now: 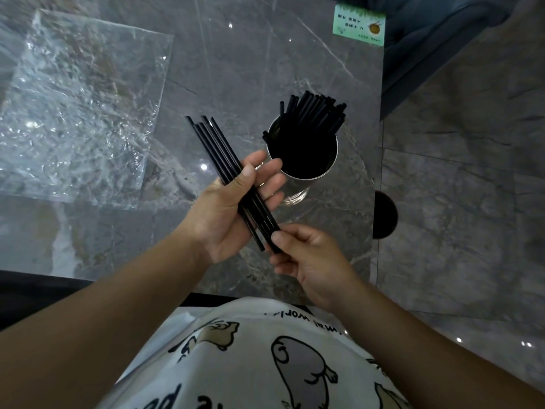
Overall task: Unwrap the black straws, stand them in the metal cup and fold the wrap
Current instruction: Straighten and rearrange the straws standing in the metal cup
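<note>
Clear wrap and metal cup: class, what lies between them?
In the head view, the handheld bundle of black straws crosses the gap between the clear wrap and metal cup.

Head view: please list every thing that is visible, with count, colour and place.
loose straws: a small bunch, black, held above the table
straws in cup: many, black, standing in the metal cup
metal cup: one, silver, on the table right of centre
wrap: one, clear, flat on the table at left
card: one, green, far edge of the table
table: one, grey marble
left hand: holds the bunch
right hand: pinches the bunch's near end
</note>
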Motion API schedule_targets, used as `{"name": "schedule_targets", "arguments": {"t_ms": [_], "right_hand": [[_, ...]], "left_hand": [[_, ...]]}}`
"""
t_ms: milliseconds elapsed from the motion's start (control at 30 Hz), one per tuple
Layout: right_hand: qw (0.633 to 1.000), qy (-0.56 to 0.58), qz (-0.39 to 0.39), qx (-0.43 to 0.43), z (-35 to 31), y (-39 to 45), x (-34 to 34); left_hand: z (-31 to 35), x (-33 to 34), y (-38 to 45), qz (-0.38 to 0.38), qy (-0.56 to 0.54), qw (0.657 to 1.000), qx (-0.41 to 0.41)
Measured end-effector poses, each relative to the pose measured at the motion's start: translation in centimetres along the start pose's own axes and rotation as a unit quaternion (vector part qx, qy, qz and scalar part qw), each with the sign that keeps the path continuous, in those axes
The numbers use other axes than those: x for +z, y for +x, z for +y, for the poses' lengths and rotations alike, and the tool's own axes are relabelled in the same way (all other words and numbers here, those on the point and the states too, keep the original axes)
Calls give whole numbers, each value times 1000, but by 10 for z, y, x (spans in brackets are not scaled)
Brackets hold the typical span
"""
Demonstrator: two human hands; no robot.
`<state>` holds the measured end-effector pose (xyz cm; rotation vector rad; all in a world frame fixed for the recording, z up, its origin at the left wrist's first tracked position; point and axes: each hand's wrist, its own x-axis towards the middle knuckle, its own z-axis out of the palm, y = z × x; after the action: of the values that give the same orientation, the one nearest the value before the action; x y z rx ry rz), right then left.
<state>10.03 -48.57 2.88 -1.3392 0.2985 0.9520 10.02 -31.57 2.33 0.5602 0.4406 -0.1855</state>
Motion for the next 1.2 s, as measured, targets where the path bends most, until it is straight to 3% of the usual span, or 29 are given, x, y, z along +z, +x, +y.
{"name": "schedule_targets", "arguments": {"t_ms": [533, 633, 700, 767, 867, 967, 1067, 1200], "right_hand": [[1000, 9, 15, -7, -4, 3, 7], [998, -62, 18, -8, -5, 4, 4], [984, -162, 62, -34, -9, 5, -8], [952, -250, 157, -85, -20, 7, -28], [905, -274, 256, -199, -52, 14, -54], [889, -265, 251, -276, -84, 34, -56], [888, -290, 209, -287, -103, 55, -49], [907, -238, 186, -293, -116, 76, -37]], "left_hand": [[5, -3, 5, -17, 32, 999, 1], [5, -2, 8, 14, 59, 998, 5], [9, -1, 11, 57, 80, 995, 23], [16, -2, 14, 97, 110, 988, 47], [28, -5, 15, 101, 172, 977, 76], [33, 0, 20, 82, 230, 965, 93], [31, 7, 31, 86, 290, 947, 109], [31, 13, 47, 102, 346, 924, 124]]}}
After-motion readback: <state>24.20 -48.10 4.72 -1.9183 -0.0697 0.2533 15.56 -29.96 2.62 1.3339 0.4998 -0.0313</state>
